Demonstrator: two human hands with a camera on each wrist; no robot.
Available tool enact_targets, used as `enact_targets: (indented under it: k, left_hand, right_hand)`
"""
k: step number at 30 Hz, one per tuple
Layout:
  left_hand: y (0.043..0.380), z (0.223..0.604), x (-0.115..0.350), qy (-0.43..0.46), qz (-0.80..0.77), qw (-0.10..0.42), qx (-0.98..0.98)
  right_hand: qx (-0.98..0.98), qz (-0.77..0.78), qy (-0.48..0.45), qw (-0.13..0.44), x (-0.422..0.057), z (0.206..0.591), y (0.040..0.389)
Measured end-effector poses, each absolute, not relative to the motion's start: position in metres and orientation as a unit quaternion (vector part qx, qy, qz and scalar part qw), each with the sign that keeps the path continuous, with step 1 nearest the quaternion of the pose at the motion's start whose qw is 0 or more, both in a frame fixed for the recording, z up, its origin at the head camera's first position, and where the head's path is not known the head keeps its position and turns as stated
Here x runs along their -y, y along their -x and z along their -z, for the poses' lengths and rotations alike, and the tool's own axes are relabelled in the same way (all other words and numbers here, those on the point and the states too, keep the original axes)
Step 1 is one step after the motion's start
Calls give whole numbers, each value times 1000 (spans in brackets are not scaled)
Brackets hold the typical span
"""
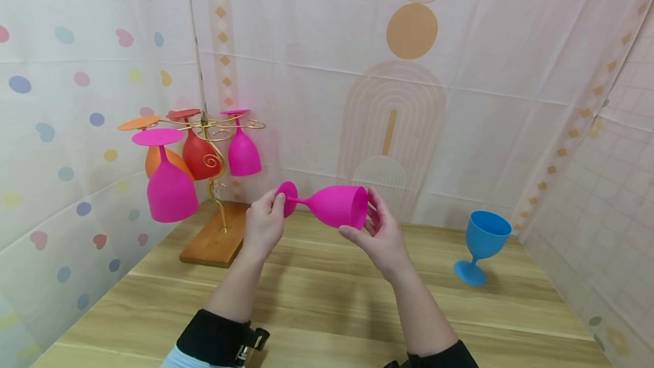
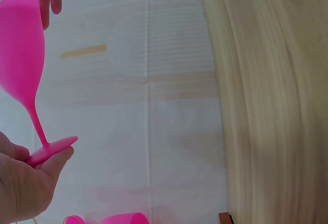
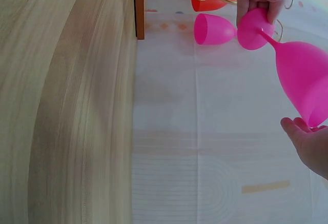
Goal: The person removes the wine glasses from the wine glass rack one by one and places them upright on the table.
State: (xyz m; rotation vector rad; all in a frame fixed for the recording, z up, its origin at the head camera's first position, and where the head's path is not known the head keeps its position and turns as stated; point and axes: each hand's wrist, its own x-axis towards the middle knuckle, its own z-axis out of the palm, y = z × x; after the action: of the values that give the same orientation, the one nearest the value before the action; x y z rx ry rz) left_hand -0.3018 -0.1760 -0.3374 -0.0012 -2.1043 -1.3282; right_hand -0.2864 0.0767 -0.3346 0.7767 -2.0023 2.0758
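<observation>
At the near edge, black cuffs (image 1: 217, 334) circle 2 forearms reaching over the wooden table (image 1: 327, 317). The left hand (image 1: 263, 225) pinches the foot of 1 pink goblet (image 1: 332, 206) between thumb and fingers; the right hand (image 1: 382, 238) holds its rim, thumb on the near side and fingers beyond. The goblet lies sideways in the air, mouth to the right. Farther right, 1 blue goblet (image 1: 485, 235) stands upright. Far left, a gold stand (image 1: 223, 203) on a wooden base (image 1: 212, 247) carries 4 upside-down goblets: 2 pink (image 1: 171, 195), 1 orange (image 1: 139, 123) and 1 red (image 1: 196, 155). Farthest hangs a patterned cloth (image 1: 306, 21).
</observation>
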Motion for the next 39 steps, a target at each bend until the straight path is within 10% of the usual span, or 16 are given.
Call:
enact_targets:
  k: [39]
  left_hand:
    - [282, 329, 161, 108, 494, 244, 827]
  right_hand:
    - [723, -652, -191, 125, -121, 305, 271]
